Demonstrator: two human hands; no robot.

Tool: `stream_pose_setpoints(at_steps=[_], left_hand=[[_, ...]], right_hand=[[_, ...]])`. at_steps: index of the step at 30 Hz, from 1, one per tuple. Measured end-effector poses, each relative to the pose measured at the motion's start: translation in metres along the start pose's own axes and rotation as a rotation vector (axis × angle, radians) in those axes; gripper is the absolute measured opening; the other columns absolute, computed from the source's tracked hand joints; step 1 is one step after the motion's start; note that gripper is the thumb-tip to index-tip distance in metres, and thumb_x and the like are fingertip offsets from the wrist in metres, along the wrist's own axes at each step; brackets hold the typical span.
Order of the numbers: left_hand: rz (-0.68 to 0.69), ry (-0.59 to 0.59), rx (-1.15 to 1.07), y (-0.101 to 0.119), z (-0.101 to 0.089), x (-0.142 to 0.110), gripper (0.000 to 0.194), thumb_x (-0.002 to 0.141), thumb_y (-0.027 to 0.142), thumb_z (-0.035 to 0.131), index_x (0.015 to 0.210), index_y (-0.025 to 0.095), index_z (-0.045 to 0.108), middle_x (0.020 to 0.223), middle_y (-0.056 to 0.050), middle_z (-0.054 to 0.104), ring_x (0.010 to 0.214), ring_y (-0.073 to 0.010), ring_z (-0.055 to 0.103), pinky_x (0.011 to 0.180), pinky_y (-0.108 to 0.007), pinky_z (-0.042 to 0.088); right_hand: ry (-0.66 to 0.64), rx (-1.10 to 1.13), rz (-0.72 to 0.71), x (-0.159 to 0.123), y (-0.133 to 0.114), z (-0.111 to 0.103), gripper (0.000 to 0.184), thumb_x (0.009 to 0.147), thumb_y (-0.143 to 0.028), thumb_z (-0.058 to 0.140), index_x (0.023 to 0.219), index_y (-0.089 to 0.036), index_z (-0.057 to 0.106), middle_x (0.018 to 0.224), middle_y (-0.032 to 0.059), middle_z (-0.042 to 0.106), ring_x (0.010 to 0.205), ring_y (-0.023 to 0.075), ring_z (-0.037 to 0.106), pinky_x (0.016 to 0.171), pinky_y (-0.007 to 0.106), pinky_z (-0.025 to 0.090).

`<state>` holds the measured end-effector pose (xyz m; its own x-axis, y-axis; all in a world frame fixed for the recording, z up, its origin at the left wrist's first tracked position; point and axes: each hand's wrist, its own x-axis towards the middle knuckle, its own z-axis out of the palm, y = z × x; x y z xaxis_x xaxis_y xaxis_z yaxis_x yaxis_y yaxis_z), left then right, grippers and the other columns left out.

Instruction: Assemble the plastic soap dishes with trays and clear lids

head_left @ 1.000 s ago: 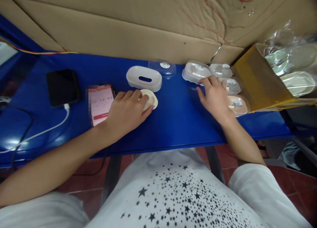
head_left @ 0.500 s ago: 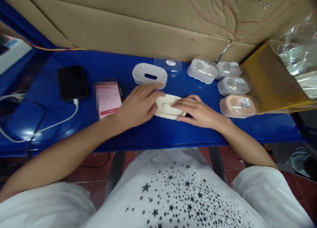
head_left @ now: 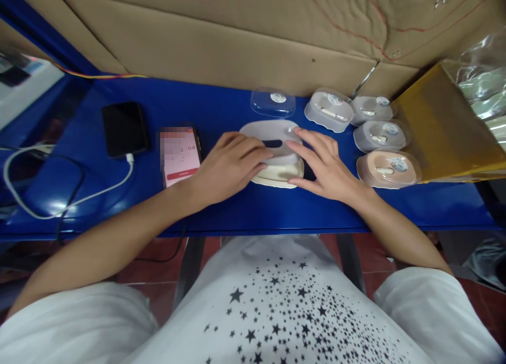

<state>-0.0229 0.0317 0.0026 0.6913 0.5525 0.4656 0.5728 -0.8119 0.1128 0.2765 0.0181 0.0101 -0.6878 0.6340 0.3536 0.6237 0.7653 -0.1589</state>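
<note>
Bare blue tabletop point(head_left: 276, 211) lies open nearest the person; rightward, lidded containers point(head_left: 389, 169) block passage.

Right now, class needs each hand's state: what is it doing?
Left hand: partly curled, fingers on the white slotted shell.
Right hand: fingers spread, gripping the same shell's right end.

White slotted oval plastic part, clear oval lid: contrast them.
The white slotted part looks milky; the clear lid is see-through. The part has a long slot; the lid bears a round white label. The left hand and right hand touch the part, neither the lid. Both are oval.
</note>
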Motion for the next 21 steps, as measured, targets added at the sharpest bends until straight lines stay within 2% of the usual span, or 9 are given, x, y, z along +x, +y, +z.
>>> stream_pose_setpoints(at_steps=[4, 6, 9, 13, 18, 21], left_hand=[[0.113, -0.046, -0.003, 0.012, 0.007, -0.003, 0.027, 0.114, 0.023, 0.049, 0.130, 0.023, 0.071, 0.121, -0.008, 0.078, 0.112, -0.0250, 0.072, 0.111, -0.046, 0.050], [0.130, -0.063, 0.010, 0.010, 0.011, -0.004, 0.028, 0.114, 0.020, 0.049, 0.132, 0.023, 0.070, 0.121, -0.008, 0.078, 0.113, -0.0246, 0.072, 0.114, -0.047, 0.049], [0.188, -0.081, 0.050, 0.005, 0.011, -0.004, 0.027, 0.114, 0.025, 0.052, 0.136, 0.023, 0.068, 0.122, -0.008, 0.077, 0.115, -0.0256, 0.072, 0.115, -0.048, 0.049], [0.263, -0.110, 0.148, 0.003, 0.004, -0.003, 0.026, 0.113, 0.028, 0.057, 0.135, 0.021, 0.068, 0.122, -0.009, 0.079, 0.113, -0.0274, 0.073, 0.110, -0.049, 0.052], [0.303, -0.147, 0.233, 0.006, 0.003, -0.004, 0.025, 0.114, 0.020, 0.052, 0.130, 0.020, 0.071, 0.115, -0.006, 0.081, 0.100, -0.0232, 0.075, 0.090, -0.039, 0.055], [0.296, -0.155, 0.186, 0.003, 0.007, -0.004, 0.023, 0.115, 0.027, 0.054, 0.127, 0.020, 0.072, 0.115, -0.006, 0.082, 0.102, -0.0231, 0.075, 0.091, -0.038, 0.057]], right_hand=[[-0.020, -0.062, -0.142, -0.002, 0.002, -0.001, 0.052, 0.109, -0.059, 0.062, 0.146, -0.024, 0.066, 0.152, 0.0151, 0.068, 0.149, 0.0373, 0.055, 0.122, 0.060, 0.039], [-0.037, -0.064, -0.192, -0.002, 0.000, 0.000, 0.050, 0.109, -0.058, 0.062, 0.139, -0.019, 0.069, 0.139, 0.0158, 0.074, 0.138, 0.0345, 0.063, 0.119, 0.056, 0.042], [-0.078, -0.072, -0.226, -0.001, -0.003, 0.004, 0.045, 0.112, -0.049, 0.059, 0.140, -0.014, 0.067, 0.129, 0.0162, 0.076, 0.121, 0.0304, 0.069, 0.109, 0.049, 0.049], [-0.107, -0.100, -0.223, -0.001, -0.006, 0.007, 0.038, 0.113, -0.038, 0.056, 0.139, -0.014, 0.068, 0.128, 0.0171, 0.076, 0.118, 0.0318, 0.069, 0.102, 0.048, 0.051], [-0.095, -0.047, -0.242, 0.001, -0.004, 0.013, 0.034, 0.113, -0.030, 0.053, 0.140, -0.015, 0.068, 0.136, 0.0169, 0.076, 0.130, 0.0316, 0.067, 0.112, 0.052, 0.048], [-0.101, -0.023, -0.247, 0.003, -0.005, 0.016, 0.033, 0.114, -0.031, 0.053, 0.140, -0.016, 0.068, 0.137, 0.0162, 0.076, 0.130, 0.0304, 0.068, 0.114, 0.052, 0.047]])
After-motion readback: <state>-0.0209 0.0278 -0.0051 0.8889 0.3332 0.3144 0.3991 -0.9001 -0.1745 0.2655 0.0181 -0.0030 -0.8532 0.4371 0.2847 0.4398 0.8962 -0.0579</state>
